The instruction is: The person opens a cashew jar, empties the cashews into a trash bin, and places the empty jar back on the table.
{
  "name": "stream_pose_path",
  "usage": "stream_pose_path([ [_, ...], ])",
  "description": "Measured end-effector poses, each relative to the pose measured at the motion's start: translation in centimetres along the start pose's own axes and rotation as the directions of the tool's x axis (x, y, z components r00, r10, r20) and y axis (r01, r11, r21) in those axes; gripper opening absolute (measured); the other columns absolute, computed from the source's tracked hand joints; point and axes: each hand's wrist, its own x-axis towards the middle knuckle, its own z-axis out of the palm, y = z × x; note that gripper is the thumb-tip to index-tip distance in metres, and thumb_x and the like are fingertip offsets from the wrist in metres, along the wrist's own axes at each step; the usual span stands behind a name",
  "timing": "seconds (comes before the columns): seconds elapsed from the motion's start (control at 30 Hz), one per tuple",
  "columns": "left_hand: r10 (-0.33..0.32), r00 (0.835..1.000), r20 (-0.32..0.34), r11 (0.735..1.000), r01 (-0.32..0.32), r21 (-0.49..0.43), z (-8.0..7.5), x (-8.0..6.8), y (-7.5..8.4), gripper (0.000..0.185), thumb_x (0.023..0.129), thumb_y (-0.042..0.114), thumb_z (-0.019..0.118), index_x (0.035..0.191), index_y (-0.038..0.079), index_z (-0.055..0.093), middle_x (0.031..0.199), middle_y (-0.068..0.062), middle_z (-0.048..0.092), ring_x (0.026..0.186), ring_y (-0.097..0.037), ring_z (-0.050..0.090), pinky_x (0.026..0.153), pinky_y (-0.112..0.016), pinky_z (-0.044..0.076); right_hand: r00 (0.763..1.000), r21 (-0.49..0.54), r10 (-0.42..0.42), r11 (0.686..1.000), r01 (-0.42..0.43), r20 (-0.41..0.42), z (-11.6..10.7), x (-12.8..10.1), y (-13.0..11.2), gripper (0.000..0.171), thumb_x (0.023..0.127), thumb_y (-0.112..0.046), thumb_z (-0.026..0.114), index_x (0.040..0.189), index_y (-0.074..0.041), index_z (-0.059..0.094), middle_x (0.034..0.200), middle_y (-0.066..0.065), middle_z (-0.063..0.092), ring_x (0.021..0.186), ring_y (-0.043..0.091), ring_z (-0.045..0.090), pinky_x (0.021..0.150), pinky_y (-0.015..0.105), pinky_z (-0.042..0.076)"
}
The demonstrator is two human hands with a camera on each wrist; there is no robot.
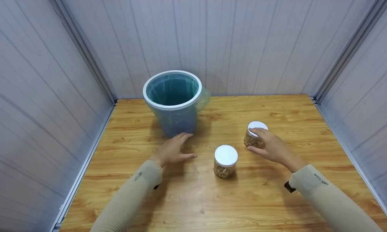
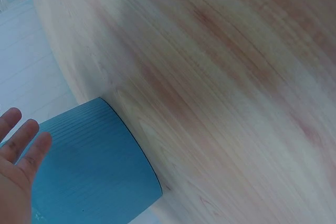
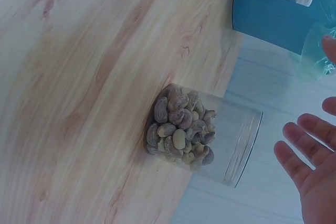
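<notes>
Sleeves (image 1: 129, 193) (cut off below), hands (image 1: 273, 146), farther jar (image 1: 252, 140) part-hidden behind the right.

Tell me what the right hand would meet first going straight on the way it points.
Most likely the farther jar. In the head view the right hand points toward it and partly covers it; the right wrist view suggests a gap, its depth unclear.

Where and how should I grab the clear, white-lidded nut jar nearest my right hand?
Probably by the round side wall of that clear, cylindrical jar, from its right: it stands upright, your right hand is on that side, and another clear, white-lidded jar stands to its left.
</notes>
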Motion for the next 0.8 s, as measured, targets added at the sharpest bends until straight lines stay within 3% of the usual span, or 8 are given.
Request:
stream_pose_path([
  [0.27, 0.031, 0.999, -0.011, 0.999, -0.031, -0.021, 0.1, 0.2, 0.5, 0.091, 0.093, 0.061, 0.079, 0.163, 0.013, 0.047, 0.163, -0.008, 0.055, 0.151, -0.029, 0.053, 0.127, -0.050, 0.042, 1.000, 0.060, -0.011, 0.998, 0.010, 0.008, 0.6, -0.3, -0.1, 0.070, 0.092, -0.024, 0.089, 0.151, 0.001, 0.059, 0.140, 0.026, 0.068, 0.121, 0.048, 0.071, 0.095, 0.061, 0.062],
  [0.5, 0.028, 1.000, 0.002, 0.999, -0.027, -0.036, 0.2, 0.5, 1.2, 0.090, 0.093, 0.062, 0.079, 0.163, 0.015, 0.048, 0.163, -0.008, 0.054, 0.151, -0.029, 0.053, 0.127, -0.051, 0.043, 0.999, 0.058, -0.028, 0.998, 0.026, 0.035, 1.3, -0.5, -0.1, 0.074, 0.090, -0.024, 0.091, 0.149, 0.006, 0.059, 0.138, 0.028, 0.068, 0.124, 0.047, 0.070, 0.098, 0.060, 0.061],
  [0.8, 0.042, 0.999, 0.006, 0.998, -0.041, -0.043, 0.3, 1.0, 1.9, 0.091, 0.093, 0.062, 0.079, 0.164, 0.014, 0.047, 0.162, -0.007, 0.055, 0.152, -0.029, 0.052, 0.128, -0.051, 0.042, 0.996, 0.075, 0.005, 0.997, -0.011, 0.088, 2.1, -0.7, -0.2, 0.078, 0.090, -0.031, 0.091, 0.152, 0.003, 0.057, 0.146, 0.025, 0.066, 0.132, 0.046, 0.066, 0.103, 0.061, 0.058],
])
